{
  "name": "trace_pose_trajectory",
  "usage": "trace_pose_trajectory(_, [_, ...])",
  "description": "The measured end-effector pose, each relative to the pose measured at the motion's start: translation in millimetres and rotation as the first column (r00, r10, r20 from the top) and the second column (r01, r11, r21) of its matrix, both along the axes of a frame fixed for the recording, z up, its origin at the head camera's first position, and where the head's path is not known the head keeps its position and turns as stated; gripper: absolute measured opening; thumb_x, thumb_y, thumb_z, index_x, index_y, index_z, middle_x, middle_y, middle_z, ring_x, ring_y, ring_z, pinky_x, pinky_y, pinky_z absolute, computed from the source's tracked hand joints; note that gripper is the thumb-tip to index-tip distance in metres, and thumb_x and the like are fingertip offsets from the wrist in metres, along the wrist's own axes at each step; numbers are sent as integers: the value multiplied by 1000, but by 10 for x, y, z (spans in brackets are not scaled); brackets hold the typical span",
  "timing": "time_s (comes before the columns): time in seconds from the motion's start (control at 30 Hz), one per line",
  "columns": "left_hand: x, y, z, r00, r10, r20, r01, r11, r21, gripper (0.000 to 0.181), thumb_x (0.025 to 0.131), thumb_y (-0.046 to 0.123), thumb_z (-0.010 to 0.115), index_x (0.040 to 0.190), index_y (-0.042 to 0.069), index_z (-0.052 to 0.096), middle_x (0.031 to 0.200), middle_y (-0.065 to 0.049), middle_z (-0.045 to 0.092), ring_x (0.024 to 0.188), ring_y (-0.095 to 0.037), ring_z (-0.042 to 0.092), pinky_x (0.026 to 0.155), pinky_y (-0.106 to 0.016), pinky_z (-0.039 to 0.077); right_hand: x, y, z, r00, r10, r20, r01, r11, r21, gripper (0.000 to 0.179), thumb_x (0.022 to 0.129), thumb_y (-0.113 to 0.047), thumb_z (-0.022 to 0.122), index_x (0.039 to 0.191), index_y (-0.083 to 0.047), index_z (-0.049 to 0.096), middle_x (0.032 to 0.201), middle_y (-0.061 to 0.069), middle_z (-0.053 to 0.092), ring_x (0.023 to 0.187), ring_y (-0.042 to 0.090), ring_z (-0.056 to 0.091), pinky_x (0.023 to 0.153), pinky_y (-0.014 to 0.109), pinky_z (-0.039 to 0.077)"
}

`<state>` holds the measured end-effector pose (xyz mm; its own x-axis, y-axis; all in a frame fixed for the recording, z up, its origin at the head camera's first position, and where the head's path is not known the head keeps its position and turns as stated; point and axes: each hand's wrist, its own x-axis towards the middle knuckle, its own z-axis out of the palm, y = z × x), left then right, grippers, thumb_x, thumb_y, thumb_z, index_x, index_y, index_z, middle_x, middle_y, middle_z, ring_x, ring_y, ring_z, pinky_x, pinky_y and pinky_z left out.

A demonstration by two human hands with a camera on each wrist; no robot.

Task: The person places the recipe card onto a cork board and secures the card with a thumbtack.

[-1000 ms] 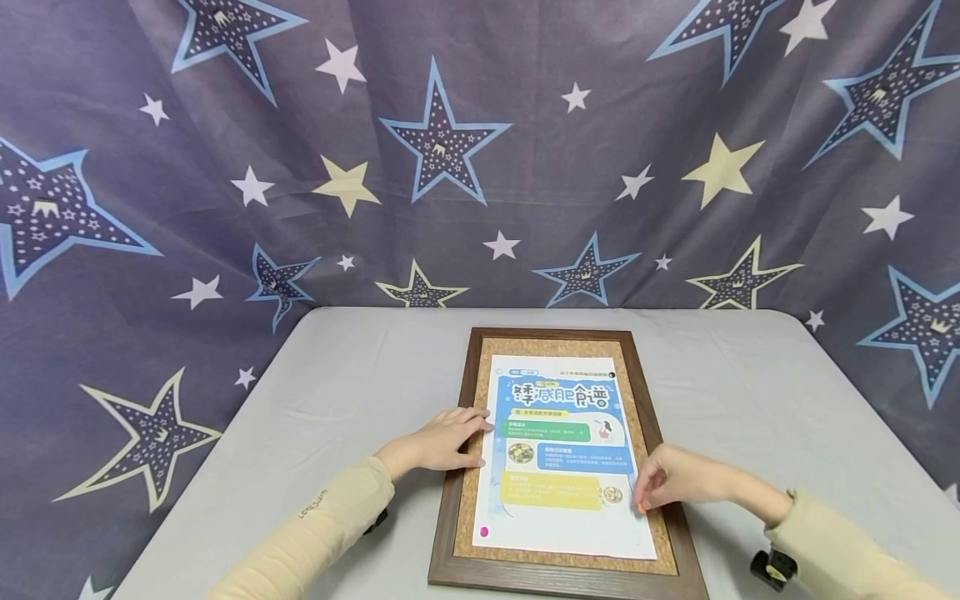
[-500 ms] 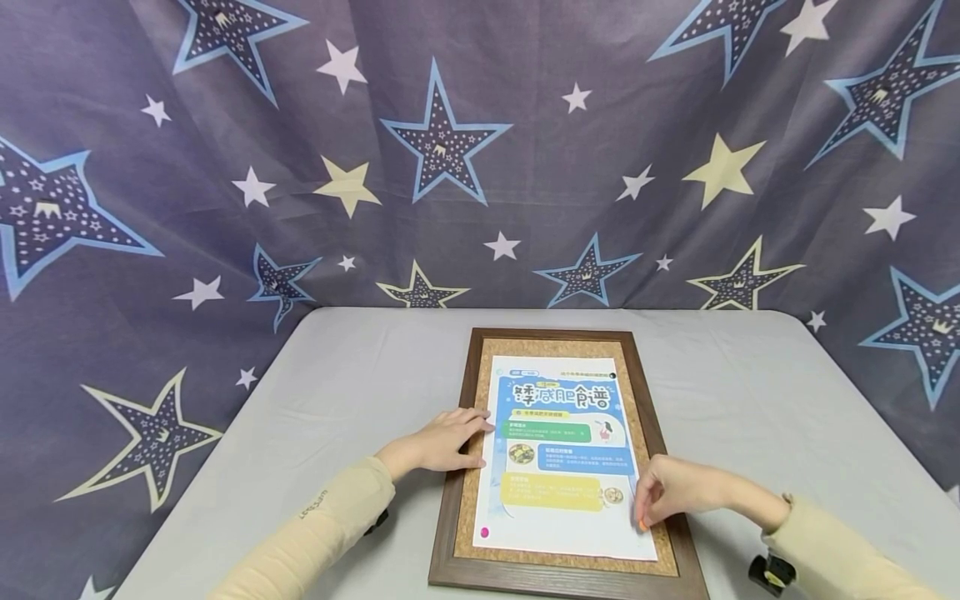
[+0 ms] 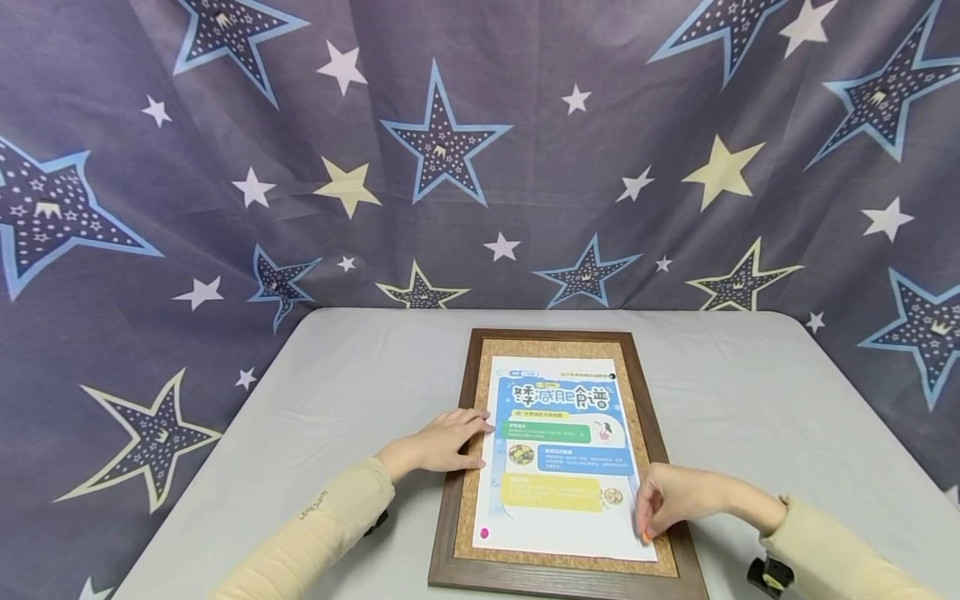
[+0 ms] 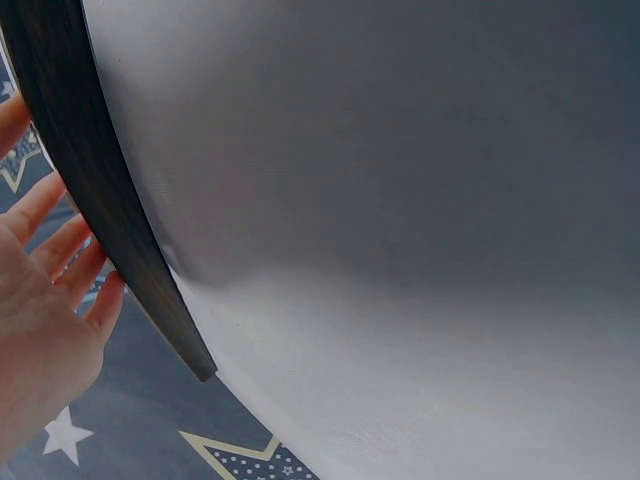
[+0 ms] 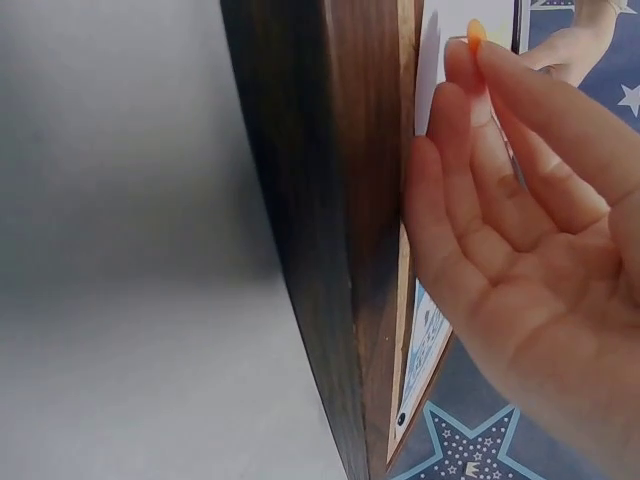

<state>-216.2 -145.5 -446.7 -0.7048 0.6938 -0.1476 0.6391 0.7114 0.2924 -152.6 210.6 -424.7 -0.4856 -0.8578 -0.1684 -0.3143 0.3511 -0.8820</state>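
Observation:
A printed poster point(image 3: 555, 529) lies on a cork board point(image 3: 555, 346) with a dark brown wooden frame. My left hand point(image 3: 438, 442) rests across the board's left side, extended fingertips on the poster's edge. Between thumb and forefinger, my right hand point(image 3: 678, 497) pinches a small orange thumbtack point(image 5: 477, 36) near the poster's lower right corner. Whether its point touches the paper is hidden. A magenta thumbtack point(image 3: 484, 533) marks the lower left corner and a black one point(image 3: 612, 377) the upper right.
The board lies on a grey cloth-covered table point(image 3: 360, 375). Behind and beside it hangs a dark curtain point(image 3: 525, 183) printed with stars. Small black devices are strapped under both wrists.
My right hand has slid down along the poster's right edge towards the lower right corner, carrying the orange thumbtack. The left hand stays in place.

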Motion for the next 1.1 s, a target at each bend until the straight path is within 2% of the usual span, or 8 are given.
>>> trace_pose_trajectory(0.37, [-7, -5, -11, 1000, 8, 1, -8, 1000, -1, 52, 85, 41, 54, 127, 13, 44, 140, -8, 30, 128, -27, 25, 103, -45, 20, 17, -13, 14, 1000, -16, 11, 15, 999, 44, 5, 69, 3, 65, 72, 1, 68, 64, 2, 65, 52, -5, 47, 47, 13, 41])
trace_pose_trajectory(0.6, [-5, 0, -10, 1000, 7, -2, -7, 1000, -6, 52, 85, 41, 54, 128, 13, 44, 140, -8, 30, 128, -26, 25, 104, -45, 20, 9, -23, -7, 999, 20, 29, -22, 998, 53, 9, 69, 4, 64, 72, -3, 68, 64, -7, 65, 54, -6, 49, 48, 13, 42])
trace_pose_trajectory(0.7, [-7, -2, -13, 1000, 7, -3, -7, 1000, -5, 53, 85, 41, 54, 128, 13, 44, 140, -7, 30, 129, -26, 25, 104, -44, 20, 13, -34, -15, 999, 6, 47, -9, 998, 56, 8, 68, 5, 65, 71, -1, 68, 63, -3, 65, 53, -5, 49, 48, 12, 41])
trace_pose_trajectory(0.87, [-9, -3, -10, 1000, 3, -4, -3, 1000, 0, 53, 84, 41, 54, 127, 12, 44, 140, -8, 31, 128, -27, 26, 103, -45, 20, 23, -49, -10, 1000, 3, 29, -5, 998, 63, 8, 68, 6, 65, 70, -1, 68, 63, 3, 65, 52, -5, 47, 47, 12, 39])
trace_pose_trajectory(1.1, [-9, -7, -7, 1000, -6, -6, 6, 1000, 8, 53, 85, 41, 54, 127, 11, 45, 139, -9, 31, 128, -27, 26, 103, -46, 21, 29, -55, -28, 999, -19, 35, 17, 997, 72, 6, 67, 5, 66, 70, 0, 68, 62, 1, 65, 50, -5, 45, 45, 11, 36])
